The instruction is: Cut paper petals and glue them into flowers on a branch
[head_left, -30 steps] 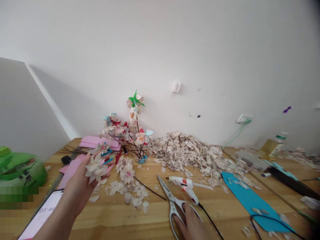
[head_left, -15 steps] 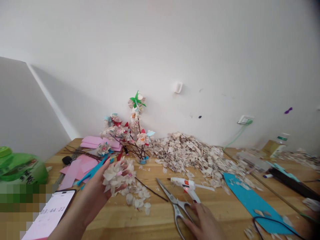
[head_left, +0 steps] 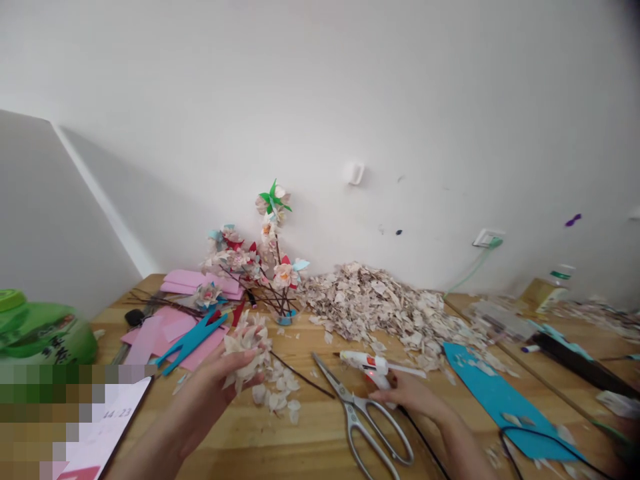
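My left hand [head_left: 217,383] is closed around a pale petal flower [head_left: 245,337], its thumb resting across the petals. Behind it a thin dark stem [head_left: 305,375] lies over the table. My right hand [head_left: 417,399] grips the handle of a white hot glue gun [head_left: 364,362], which lies on its side with the nozzle pointing left and a small red light glowing. Between both hands, open-bladed metal scissors [head_left: 353,408] rest on the wood. Loose pale petals [head_left: 277,390] are scattered beside the held flower.
A heap of dried petals [head_left: 370,300] stands against the wall. Finished flowers on twigs [head_left: 285,275] rise from a small cup. Pink paper [head_left: 200,283], blue scissors [head_left: 193,340], a phone [head_left: 117,427] and a green jug [head_left: 45,333] lie left. Blue card [head_left: 500,407] and a black cable [head_left: 425,443] lie right.
My right hand has moved up from beside the scissors' handles and closed on the glue gun's handle. My left hand has turned, bringing its thumb over the flower.
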Motion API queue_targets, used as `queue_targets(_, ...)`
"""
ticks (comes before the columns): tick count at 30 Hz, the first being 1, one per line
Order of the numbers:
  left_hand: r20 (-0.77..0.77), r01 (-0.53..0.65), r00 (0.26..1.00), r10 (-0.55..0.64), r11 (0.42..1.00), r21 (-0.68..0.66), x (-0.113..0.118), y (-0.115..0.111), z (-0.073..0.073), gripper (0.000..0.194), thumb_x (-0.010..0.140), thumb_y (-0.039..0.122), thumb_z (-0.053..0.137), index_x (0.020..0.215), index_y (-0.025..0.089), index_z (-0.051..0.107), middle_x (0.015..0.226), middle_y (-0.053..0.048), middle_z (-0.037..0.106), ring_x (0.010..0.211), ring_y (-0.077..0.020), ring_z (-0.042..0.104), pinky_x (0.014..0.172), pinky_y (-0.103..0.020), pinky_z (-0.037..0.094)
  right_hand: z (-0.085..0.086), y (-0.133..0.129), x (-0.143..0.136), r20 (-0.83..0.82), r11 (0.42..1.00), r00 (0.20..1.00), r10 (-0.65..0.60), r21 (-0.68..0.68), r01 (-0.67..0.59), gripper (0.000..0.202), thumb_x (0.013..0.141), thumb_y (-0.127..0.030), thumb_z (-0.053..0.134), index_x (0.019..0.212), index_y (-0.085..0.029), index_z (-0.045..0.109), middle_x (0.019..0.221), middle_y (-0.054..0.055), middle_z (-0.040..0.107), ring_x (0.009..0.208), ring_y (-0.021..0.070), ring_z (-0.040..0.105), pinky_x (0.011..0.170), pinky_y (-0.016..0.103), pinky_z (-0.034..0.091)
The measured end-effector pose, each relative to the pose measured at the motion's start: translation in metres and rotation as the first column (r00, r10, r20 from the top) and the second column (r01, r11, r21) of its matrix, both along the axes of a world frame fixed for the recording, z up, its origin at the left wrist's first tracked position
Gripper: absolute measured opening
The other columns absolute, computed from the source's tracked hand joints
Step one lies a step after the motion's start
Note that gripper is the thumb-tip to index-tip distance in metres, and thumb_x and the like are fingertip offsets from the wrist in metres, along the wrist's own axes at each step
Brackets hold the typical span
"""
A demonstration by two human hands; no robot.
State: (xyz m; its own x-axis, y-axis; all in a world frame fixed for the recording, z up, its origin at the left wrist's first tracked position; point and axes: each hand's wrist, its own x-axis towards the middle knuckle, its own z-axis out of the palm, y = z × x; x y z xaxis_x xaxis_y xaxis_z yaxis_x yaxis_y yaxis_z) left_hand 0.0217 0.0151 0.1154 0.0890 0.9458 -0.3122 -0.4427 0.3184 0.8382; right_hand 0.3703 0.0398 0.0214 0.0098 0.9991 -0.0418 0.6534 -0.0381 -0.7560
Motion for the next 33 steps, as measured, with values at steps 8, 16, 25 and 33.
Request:
queue_targets(8,-0.063,-0.013,0.998,0.013,1.0,0.005,0.021,-0.001,-0.008,0.05,0.071,0.033,0.062,0.118,0.018,0.051,0.113,-0.013,0.062,0.101,-0.0281,0.06,0.059,-0.03,0.052,-0.002,0.012,-0.011,-0.067,0.989,0.989,-0.132,0.063,0.137,0.049,0.068,-0.048,0.055,0.092,-0.007,0.067,0.092,0.013,0.071,0.093,0.0322,0.061,0.085,0.04,0.045)
queue_targets(16,-0.272,-0.114,0.951,0.148,0.984,0.137,0.031,-0.007,-0.008,0.049,0.075,0.05,0.052,0.115,0.022,0.054,0.12,-0.013,0.058,0.106,-0.0306,0.056,0.067,-0.034,0.052,0.037,-0.032,-0.08,-0.271,0.938,0.948,-0.164,0.254,0.234,0.053,0.067,-0.058,0.054,0.097,-0.016,0.064,0.088,0.01,0.071,0.082,0.0272,0.064,0.073,0.033,0.052)
queue_targets(25,-0.505,0.046,0.849,0.154,0.931,0.361,0.02,-0.008,-0.03,0.05,0.08,0.054,0.041,0.119,0.026,0.052,0.138,-0.003,0.044,0.132,-0.0208,0.028,0.109,-0.037,0.018,0.005,-0.051,-0.122,-0.015,0.692,0.959,0.284,0.695,-0.194,0.024,0.084,-0.042,0.045,0.096,-0.023,0.055,0.085,0.007,0.063,0.076,0.0213,0.06,0.067,0.029,0.047)
queue_targets(33,-0.537,0.136,0.841,0.063,0.937,0.323,0.026,-0.012,-0.025,0.05,0.082,0.055,0.034,0.118,0.024,0.05,0.134,-0.006,0.046,0.118,-0.0236,0.046,0.094,-0.036,0.04,0.008,-0.062,-0.125,-0.066,0.816,0.971,0.229,0.558,-0.155,0.024,0.081,-0.048,0.046,0.077,-0.025,0.052,0.069,-0.001,0.058,0.059,0.0173,0.055,0.056,0.026,0.044)
